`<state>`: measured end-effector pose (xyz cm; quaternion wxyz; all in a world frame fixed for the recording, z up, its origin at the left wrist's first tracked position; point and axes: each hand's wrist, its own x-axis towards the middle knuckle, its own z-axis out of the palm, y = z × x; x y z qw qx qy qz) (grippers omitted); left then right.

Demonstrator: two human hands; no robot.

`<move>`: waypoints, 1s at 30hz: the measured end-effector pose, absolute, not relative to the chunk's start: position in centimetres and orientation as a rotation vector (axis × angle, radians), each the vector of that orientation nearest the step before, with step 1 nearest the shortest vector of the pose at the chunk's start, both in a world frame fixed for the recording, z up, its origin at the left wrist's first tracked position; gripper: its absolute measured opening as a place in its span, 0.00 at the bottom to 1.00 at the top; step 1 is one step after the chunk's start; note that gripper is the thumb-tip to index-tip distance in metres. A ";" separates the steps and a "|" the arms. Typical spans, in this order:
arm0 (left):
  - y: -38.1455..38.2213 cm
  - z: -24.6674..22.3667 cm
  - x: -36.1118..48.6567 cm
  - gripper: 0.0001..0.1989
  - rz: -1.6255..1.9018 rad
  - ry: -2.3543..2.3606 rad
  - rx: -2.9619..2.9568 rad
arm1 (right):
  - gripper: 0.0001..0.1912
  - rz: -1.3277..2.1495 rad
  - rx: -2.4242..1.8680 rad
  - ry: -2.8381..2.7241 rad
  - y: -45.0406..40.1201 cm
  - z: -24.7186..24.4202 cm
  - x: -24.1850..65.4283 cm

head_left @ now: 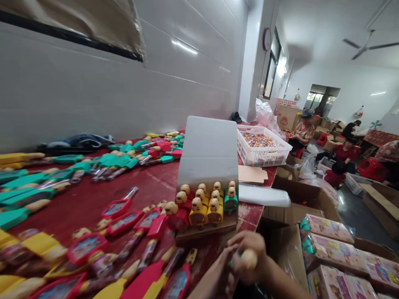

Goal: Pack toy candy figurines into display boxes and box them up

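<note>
Low in the picture, just in front of the table edge, my right hand (258,247) is wrapped round a toy (248,260) with a tan animal head and a bit of green below it. My left hand (222,263) meets it from the left, its fingers blurred against the toy; what they grip is hard to tell. Beyond my hands stands an open display box (207,143) with rows of red, yellow and green toys (198,211) with tan heads. Red and yellow toys (87,247) lie scattered to the left.
Green toys (115,162) are heaped farther back on the red table (149,180). A white basket (264,155) of small wrapped pieces stands behind the box, near a white plastic roll (264,196). Cartons (335,232) with packed boxes are at the right. Several people sit farther back.
</note>
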<state>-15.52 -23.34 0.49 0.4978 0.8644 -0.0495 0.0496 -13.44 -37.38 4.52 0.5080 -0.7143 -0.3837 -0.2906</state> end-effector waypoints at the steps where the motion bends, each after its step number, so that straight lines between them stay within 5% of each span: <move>1: -23.1 1.9 -15.2 0.22 0.131 -0.202 2.077 | 0.05 -0.771 -1.670 -0.705 -37.8 5.0 -12.2; 6: -21.0 9.3 -7.9 0.21 0.620 -0.631 2.400 | 0.08 -1.062 -1.534 -0.208 -36.7 4.4 -5.9; 8: -20.6 10.5 -4.2 0.19 0.499 -0.802 2.630 | 0.10 -1.088 -1.544 -0.198 -35.2 3.2 -4.6; 13: -20.5 9.2 0.1 0.28 0.350 -0.857 2.782 | 0.11 -1.085 -1.645 -0.198 -34.4 1.2 -3.6; 21: -20.1 8.6 0.1 0.23 0.310 -0.836 2.728 | 0.02 -1.026 -1.849 -0.225 -33.0 1.0 -1.8; 26: -20.3 9.7 -0.8 0.22 0.310 -0.801 2.668 | 0.17 -0.987 -1.925 -0.222 -31.1 -1.3 -1.5; 30: -20.5 6.6 -6.5 0.25 0.789 -0.840 2.583 | 0.32 -0.755 -1.753 -0.268 -32.2 -2.0 0.1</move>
